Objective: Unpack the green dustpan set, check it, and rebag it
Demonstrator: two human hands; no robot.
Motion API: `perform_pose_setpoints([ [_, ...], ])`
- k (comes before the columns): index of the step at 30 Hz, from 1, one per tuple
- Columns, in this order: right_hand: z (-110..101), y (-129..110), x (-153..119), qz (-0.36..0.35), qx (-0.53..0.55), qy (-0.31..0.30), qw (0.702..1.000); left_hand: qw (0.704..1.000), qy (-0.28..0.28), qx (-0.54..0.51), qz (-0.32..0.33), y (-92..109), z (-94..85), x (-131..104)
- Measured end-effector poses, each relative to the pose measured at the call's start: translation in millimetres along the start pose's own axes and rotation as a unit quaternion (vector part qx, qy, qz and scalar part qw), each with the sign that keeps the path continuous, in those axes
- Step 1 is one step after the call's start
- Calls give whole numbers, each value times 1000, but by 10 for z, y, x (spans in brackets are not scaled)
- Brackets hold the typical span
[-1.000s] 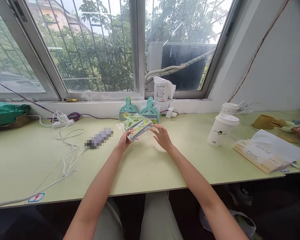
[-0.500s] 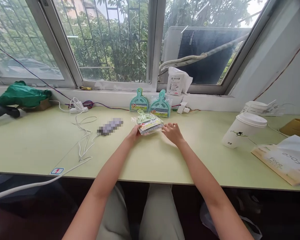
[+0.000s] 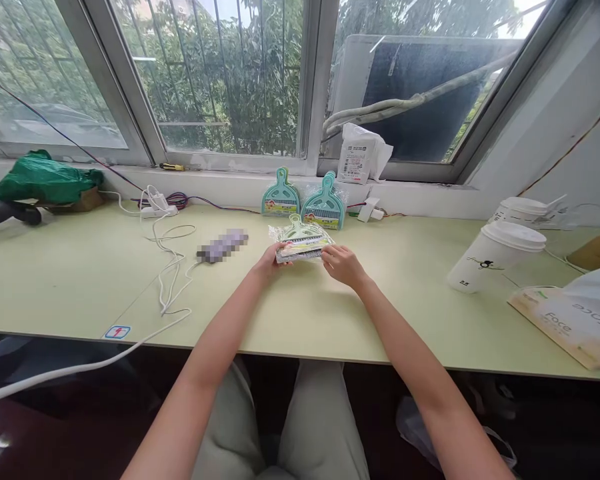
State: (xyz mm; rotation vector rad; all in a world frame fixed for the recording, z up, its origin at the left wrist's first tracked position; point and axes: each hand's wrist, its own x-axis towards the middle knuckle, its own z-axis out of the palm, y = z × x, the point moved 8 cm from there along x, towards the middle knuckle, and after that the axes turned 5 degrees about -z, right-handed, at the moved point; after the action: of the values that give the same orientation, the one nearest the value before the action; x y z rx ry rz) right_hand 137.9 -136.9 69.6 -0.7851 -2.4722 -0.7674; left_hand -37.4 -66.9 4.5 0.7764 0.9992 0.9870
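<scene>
A small green brush-and-dustpan set in a clear plastic wrapper (image 3: 301,240) lies flat near the middle of the pale green table (image 3: 330,313). My left hand (image 3: 269,261) grips its left edge. My right hand (image 3: 343,264) pinches its right edge, fingers closed on the wrapper. Just behind it, two more teal dustpan sets (image 3: 281,197) (image 3: 324,205) stand upright against the window ledge.
A white lidded paper cup (image 3: 490,258) stands to the right, a second cup (image 3: 521,211) behind it. A tissue pack (image 3: 570,323) lies at the far right. White cables (image 3: 167,273) and a blurred device (image 3: 222,244) lie to the left. A green bag (image 3: 43,180) is at the far left.
The wrapped set went from tilted up in my left hand to lying flat on the table. My right hand moved in and took hold of its right edge. The camera view shifted left.
</scene>
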Motion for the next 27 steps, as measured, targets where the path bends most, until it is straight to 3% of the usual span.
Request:
perform_pose_setpoints([
  [8,243,189,-77,125,4,-169,978,1000,-3,11,-1,19,16,-45],
  [11,259,284,-153,146,0,-182,972,1000,13,-8,-7,18,-12,-53],
  [18,91,343,-120,120,5,-30,992,999,14,-29,-13,16,-27,-63],
  [24,-10,471,-127,169,170,82,967,999,-9,-40,-8,18,-61,1],
  [27,-122,440,-93,182,195,120,956,999,-3,-53,-11,45,-115,17],
])
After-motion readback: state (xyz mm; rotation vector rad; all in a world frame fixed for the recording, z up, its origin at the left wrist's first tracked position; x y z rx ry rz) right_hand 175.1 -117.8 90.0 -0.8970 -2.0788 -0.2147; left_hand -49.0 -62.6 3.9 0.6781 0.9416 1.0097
